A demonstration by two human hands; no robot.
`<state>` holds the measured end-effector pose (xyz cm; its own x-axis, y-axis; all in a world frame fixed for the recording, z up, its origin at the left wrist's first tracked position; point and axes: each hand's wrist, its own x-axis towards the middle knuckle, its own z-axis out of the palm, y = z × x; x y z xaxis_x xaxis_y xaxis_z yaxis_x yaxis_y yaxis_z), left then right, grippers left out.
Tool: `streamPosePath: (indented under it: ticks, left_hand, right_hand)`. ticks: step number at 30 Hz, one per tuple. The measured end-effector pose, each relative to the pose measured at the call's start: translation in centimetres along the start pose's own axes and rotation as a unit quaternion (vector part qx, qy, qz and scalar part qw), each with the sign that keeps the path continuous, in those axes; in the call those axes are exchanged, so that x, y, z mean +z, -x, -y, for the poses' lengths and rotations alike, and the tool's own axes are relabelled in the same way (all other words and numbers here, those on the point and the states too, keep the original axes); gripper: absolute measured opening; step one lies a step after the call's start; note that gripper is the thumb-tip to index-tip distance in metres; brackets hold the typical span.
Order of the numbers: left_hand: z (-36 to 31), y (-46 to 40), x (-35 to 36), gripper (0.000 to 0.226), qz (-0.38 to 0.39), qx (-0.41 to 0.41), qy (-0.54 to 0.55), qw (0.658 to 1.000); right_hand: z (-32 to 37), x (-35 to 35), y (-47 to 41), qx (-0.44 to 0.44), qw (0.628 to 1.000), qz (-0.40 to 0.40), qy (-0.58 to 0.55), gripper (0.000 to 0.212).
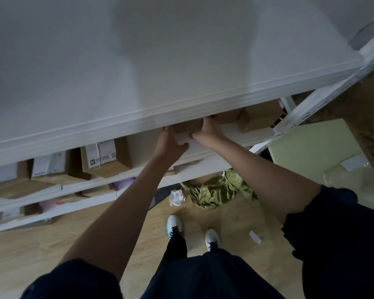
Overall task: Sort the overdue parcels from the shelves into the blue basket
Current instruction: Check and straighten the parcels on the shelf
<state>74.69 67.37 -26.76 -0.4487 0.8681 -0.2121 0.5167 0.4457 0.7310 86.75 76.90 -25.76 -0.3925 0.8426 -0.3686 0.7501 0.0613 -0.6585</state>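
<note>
A small brown cardboard parcel (188,126) sits just under the edge of the white top shelf (160,72), partly hidden by it. My left hand (171,140) grips its left side and my right hand (207,131) grips its right side, fingers curled round it. More brown parcels (259,116) stand to the right on the same shelf level. Labelled parcels (102,157) fill the shelf to the left. No blue basket is in view.
Lower shelves (52,212) at the left hold more boxes and a pink item. On the wooden floor lie a green cloth (220,189), crumpled white paper (176,197) and a paper scrap (255,237). A pale yellow surface (311,152) stands right of the shelf upright (324,102).
</note>
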Motion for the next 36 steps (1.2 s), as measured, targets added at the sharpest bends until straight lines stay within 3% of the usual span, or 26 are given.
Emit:
streamPosePath:
  ticks: [4, 12, 19, 23, 28, 36]
  left_hand:
    - [0.5, 3.4, 1.5, 0.088, -0.021, -0.013, 0.001, 1.000]
    - [2.1, 10.6, 4.7, 0.070, -0.094, -0.003, 0.054, 0.994]
    - [0.8, 9.9, 3.0, 0.073, -0.115, 0.017, 0.018, 0.993]
    - [-0.2, 7.3, 1.3, 0.078, -0.084, 0.020, 0.008, 0.996]
    - [-0.1, 7.4, 1.6, 0.064, -0.093, 0.033, 0.004, 0.995]
    - [3.0, 13.1, 4.0, 0.087, -0.129, 0.084, -0.010, 0.988]
  right_hand:
    - [-1.2, 0.3, 3.5, -0.036, 0.999, 0.035, 0.012, 0.060]
    - [-5.8, 0.8, 9.6, -0.121, 0.989, 0.079, 0.002, 0.049]
    - [-5.5, -0.1, 8.1, -0.140, 0.987, 0.081, 0.019, 0.062]
    - [-3.0, -0.5, 5.9, -0.162, 0.983, 0.073, 0.044, 0.077]
    - [-2.0, 0.3, 6.4, -0.203, 0.976, 0.048, 0.066, 0.089]
    - [-6.5, 1.4, 11.3, -0.240, 0.967, 0.026, 0.082, 0.100]
